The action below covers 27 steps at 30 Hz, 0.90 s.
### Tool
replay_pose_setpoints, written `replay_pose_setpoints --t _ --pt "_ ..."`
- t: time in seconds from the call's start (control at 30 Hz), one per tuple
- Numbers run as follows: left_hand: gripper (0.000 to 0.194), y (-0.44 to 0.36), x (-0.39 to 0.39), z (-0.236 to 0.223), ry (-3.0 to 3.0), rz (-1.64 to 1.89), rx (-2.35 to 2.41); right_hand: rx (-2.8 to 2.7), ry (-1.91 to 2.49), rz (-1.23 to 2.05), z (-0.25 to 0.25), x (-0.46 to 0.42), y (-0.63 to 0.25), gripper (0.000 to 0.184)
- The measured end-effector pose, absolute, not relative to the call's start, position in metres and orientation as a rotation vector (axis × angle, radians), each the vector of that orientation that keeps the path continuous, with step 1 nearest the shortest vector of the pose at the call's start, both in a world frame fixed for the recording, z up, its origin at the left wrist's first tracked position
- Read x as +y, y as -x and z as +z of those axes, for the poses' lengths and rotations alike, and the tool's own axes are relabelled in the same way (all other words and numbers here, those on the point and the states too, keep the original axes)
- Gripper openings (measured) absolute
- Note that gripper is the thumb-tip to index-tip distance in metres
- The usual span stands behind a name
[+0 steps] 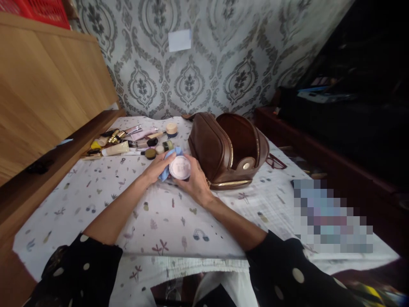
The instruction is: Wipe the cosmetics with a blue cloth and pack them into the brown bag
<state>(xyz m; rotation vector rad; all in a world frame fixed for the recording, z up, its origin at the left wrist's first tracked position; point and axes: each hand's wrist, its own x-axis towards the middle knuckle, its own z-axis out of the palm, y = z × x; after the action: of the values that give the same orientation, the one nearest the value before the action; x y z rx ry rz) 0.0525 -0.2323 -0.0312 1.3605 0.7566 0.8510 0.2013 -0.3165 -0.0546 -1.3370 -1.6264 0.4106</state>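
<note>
At the far left, a red plastic basket point(44, 12) sits above a slanting wooden panel point(54, 76), and a brown wooden ledge runs along the left side of the white printed tablecloth point(105, 204). On the far left part of the cloth lies a loose cluster of cosmetics: a yellow item point(95, 145), a cream tube point(115, 148) lying flat, gold-coloured tubes point(116, 136) behind it, and, further right, a brush with a round olive-brown head point(150, 153). The left hand point(157, 167) is closed on a crumpled blue cloth point(164, 175), its thumb at the upper left edge of a round container point(180, 167). This container is near the middle of the scene, raised between both hands, its pale round face turned towards the viewer. Beyond the hands stands a small jar point(171, 129) with a pale lid. The right hand point(197, 184) curls around the container's right side, thumb and fingers gripping its rim. Just right of it stands a brown bag point(209, 145), its zipped top gaping wide. Dark-framed glasses point(277, 161) lie beside the bag's right side. At the near right, a pixelated patch hides whatever lies there.
</note>
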Motion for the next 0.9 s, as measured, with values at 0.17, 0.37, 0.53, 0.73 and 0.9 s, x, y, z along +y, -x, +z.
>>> replay_pose_setpoints --t 0.17,0.37,0.53,0.73,0.9 --pt "0.051 -0.051 -0.234 -0.025 -1.377 0.901 0.738 -1.653 1.244 0.453 -0.047 -0.321 -0.206 0.076" --pt "0.044 -0.057 -0.242 -0.007 -1.351 1.104 0.714 -1.618 1.156 0.487 -0.030 -0.332 -0.210 0.052" --pt "0.039 -0.068 -0.250 0.009 -1.404 1.189 0.707 -1.662 1.284 0.369 0.003 -0.344 -0.221 0.048" --pt "0.048 -0.100 -0.248 0.040 -1.407 1.297 0.574 -1.661 1.289 0.175 0.053 -0.361 -0.240 0.049" --pt "0.038 -0.135 -0.238 0.054 -1.339 1.430 0.594 -1.524 1.249 0.164 0.065 -0.362 -0.260 0.049"
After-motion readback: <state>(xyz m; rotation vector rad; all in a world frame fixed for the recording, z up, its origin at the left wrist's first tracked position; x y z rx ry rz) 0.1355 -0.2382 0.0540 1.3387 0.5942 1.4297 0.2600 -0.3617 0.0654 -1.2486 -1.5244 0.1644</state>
